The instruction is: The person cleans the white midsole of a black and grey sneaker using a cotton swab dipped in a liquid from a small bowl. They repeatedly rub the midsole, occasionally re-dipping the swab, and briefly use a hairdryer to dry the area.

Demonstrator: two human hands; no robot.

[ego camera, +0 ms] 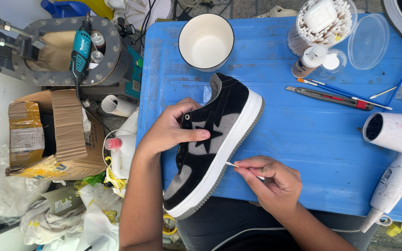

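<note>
My right hand (pixel 273 179) pinches a cotton swab (pixel 232 164) between thumb and fingertips, tip touching the white midsole of the black and grey sneaker (pixel 212 144). My left hand (pixel 170 130) is closed around the sneaker's upper, thumb lying across the grey side panel near the black star patch, holding the shoe tilted on its side over the near edge of the blue table (pixel 303 135). Risks as I judge them: the swab tip sits right at the seam between midsole and suede, so a slip upward would likely smear whatever is on it into the grey nap. The shoe's toe hangs past the table edge over my lap, carried by one hand only; a loosened grip probably drops it. Swab shaft is thin, so hard pressure could bend or snap it. Further out: white hair dryer (pixel 396 153) at right, its cord running under my forearm, a possible snag. White cup (pixel 206 42), small bottle (pixel 309 60), utility knife (pixel 331 97), brushes (pixel 350 95) and swab tub (pixel 322 23) sit well apart at the far side.
</note>
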